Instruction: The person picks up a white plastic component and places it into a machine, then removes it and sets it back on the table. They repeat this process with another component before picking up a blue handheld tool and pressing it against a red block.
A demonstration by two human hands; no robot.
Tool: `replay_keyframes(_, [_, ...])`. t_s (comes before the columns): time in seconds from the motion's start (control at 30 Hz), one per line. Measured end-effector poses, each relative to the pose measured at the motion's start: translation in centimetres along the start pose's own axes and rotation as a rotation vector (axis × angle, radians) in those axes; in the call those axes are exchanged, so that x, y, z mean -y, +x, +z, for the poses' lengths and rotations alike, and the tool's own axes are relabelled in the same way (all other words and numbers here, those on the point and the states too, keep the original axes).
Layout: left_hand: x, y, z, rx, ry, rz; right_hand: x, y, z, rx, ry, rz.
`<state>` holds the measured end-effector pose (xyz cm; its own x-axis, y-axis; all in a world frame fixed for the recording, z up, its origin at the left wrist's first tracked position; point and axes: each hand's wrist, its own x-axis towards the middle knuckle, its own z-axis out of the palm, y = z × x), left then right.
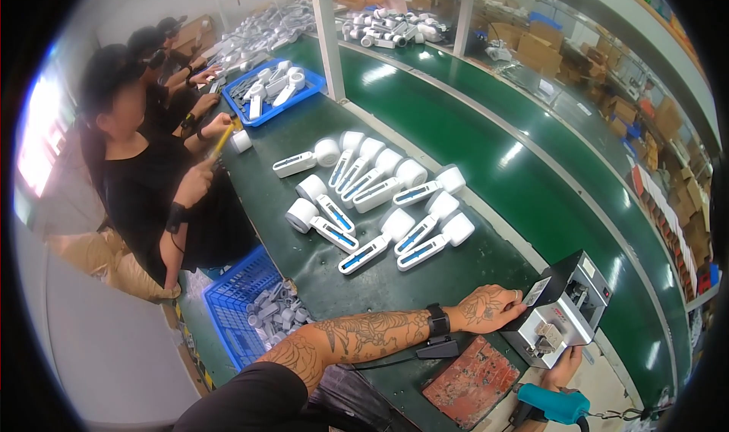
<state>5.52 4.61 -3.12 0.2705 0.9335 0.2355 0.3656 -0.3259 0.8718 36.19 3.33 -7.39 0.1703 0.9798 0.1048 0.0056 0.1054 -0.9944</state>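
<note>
A small black and silver screw feeder (558,310) sits tilted at the table's right end. My left hand (490,308) reaches across, its fingers curled against the feeder's near left side. From below, my right hand (563,366) grips the feeder's lower edge, thumb on the silver front; its other fingers are mostly hidden. A teal electric screwdriver (553,403) hangs in front of my right wrist, outside the grip. Beyond my left arm, several white handheld housings (366,253) with round heads and blue strips in their handles lie in rows on the green table (486,261).
A worn red plate (471,383) lies near my left forearm, beside a small black box (437,348). A blue crate (241,288) of grey parts stands left. Co-workers (137,151) sit along the left side near a blue tray (304,96). A green conveyor (471,143) runs behind.
</note>
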Motion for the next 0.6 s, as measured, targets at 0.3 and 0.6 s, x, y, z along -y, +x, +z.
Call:
replay_keyframes(0.3, [0.0, 0.0, 0.0, 0.003, -0.004, -0.001, 0.0, 0.0, 0.1, 0.000, -0.005, -0.019])
replay_keyframes(0.6, [0.2, 0.0, 0.2, -0.012, 0.000, 0.012, -2.2, 0.7, -1.5, -0.006, -0.034, -0.046])
